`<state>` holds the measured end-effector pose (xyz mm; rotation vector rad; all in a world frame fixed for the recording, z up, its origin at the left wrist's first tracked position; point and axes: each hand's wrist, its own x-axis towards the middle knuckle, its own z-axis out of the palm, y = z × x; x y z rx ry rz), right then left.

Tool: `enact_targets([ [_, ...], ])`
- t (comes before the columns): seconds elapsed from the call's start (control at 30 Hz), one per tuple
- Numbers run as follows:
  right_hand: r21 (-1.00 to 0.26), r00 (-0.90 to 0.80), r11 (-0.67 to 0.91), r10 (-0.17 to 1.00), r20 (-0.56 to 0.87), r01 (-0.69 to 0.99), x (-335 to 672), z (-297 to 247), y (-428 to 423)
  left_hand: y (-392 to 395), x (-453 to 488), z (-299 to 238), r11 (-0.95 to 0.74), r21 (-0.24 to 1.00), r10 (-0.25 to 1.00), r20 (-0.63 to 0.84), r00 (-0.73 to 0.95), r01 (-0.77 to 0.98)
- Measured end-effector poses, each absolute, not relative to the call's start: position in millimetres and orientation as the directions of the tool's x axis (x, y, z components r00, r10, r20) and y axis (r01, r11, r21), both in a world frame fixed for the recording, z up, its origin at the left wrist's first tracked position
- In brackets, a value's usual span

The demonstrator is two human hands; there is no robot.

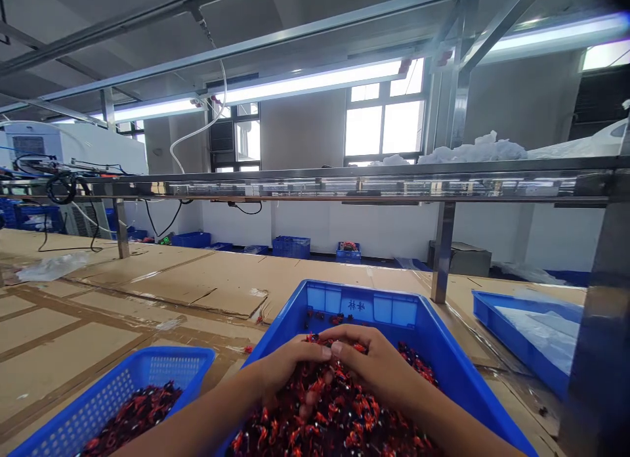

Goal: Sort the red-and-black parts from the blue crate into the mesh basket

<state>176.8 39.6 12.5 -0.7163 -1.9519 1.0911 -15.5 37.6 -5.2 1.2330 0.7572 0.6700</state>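
Item: your left hand (290, 368), bare, cupped and pushed down into the heap, fingertips just beside those of the other hand; item: your right hand (374, 366), bare, curled the same way, so the two stand together over the heap; you may be gripping pieces, but I cannot tell from this view; item: a heap of small tangled red-and-black pieces (325, 408), exact kind too small to tell, lying in a deep blue plastic crate (354, 304) directly beneath your hands, with a few pieces scattered against its far wall; item: a smaller blue mesh-sided plastic basket (118, 385), to the left of the crate and nearly touching it, holding a lower pile of similar red-and-black pieces (132, 414); item: a shallow blue plastic tray (512, 312), to your right, lined with clear plastic film (541, 332); item: flattened brown cardboard sheets (197, 286), covering the long workbench under all three containers; item: a polished steel shelf rail (344, 181), running across the bench on steel posts, with white plastic bags (472, 148) heaped behind it; item: blue plastic crates (290, 247), standing well beyond the bench along a white wall, beneath windows (384, 125).
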Motion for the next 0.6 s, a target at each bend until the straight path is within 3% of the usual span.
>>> enact_targets([
  [0.23,-0.880,-0.460,0.463,0.807,0.371,0.104,177.5,7.7,47.0,36.7,-17.5,-0.5,0.388,0.917,0.769,-0.271,0.579,-0.087],
  [0.33,-0.959,-0.421,0.282,0.875,0.240,0.038,175.8,2.1,51.9,37.8,-18.0,-0.8,0.393,0.918,0.766,-0.289,0.575,-0.062],
  [0.43,-0.987,-0.522,0.019,0.847,0.099,-0.157,174.2,-3.0,53.9,40.1,-18.4,-3.8,0.374,0.927,0.769,-0.295,0.567,-0.025],
  [0.6,-0.941,-0.690,-0.120,0.710,0.142,-0.317,173.5,-1.4,46.8,42.3,-17.6,-8.1,0.351,0.936,0.791,-0.311,0.526,0.026],
])
